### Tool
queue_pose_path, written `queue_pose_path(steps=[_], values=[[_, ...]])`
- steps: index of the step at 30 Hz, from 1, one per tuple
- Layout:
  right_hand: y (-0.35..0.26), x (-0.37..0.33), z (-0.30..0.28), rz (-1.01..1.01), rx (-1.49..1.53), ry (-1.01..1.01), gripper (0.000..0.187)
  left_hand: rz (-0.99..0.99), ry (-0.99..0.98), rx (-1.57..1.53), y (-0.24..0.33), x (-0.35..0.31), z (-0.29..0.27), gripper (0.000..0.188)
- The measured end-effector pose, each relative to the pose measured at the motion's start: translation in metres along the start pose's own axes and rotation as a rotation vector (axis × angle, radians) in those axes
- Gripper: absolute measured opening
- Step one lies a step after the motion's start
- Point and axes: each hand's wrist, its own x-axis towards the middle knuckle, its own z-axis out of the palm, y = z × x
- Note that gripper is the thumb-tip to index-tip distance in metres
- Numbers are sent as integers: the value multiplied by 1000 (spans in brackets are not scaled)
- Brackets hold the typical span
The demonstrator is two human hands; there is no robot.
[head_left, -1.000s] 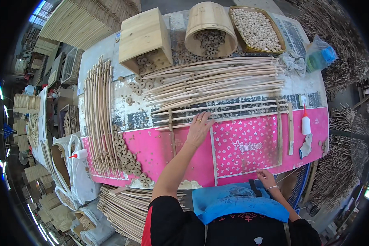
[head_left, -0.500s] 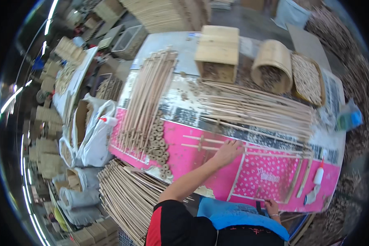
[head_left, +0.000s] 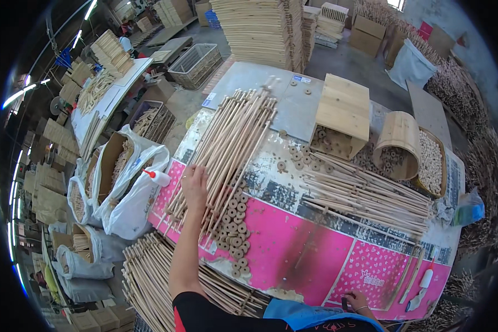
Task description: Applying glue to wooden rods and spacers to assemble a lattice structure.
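My left hand point(head_left: 194, 187) rests on the left edge of a long bundle of thin wooden sticks point(head_left: 235, 130), its fingers bent over one of them; the fingertips are partly hidden. Several sticks carry small rings near their ends. Beside the bundle lies a heap of round wooden discs with centre holes point(head_left: 237, 224). Low at the table's near edge, my right hand point(head_left: 358, 301) is closed round a small dark object point(head_left: 346, 304) whose kind I cannot make out.
A second stick pile point(head_left: 371, 193) lies at the right, below a wooden box point(head_left: 343, 105) and a wooden tub point(head_left: 395, 138) holding discs. A basket of small pale pieces point(head_left: 430, 160) stands beyond. Glue bottles point(head_left: 426, 276) and white sacks point(head_left: 135, 205) flank the table; more sticks point(head_left: 160, 276) lie near left.
My left hand has swung from the pink middle of the table to the left stick bundle. The sticks it was at no longer lie there. My right hand stays near the table edge.
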Motion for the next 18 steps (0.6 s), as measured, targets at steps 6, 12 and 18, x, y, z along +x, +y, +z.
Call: queue_pose_path(steps=[6, 12, 18], values=[[-16, -20, -1, 35, 28, 9, 23, -161, -17, 123, -62, 26, 93, 22], [-9, -26, -13, 137, -4, 93, 25, -184, -59, 139, -79, 25, 134, 22], [4, -31, -16, 31, -264, 129, 30, -181, -242, 202, -71, 19, 133, 35]])
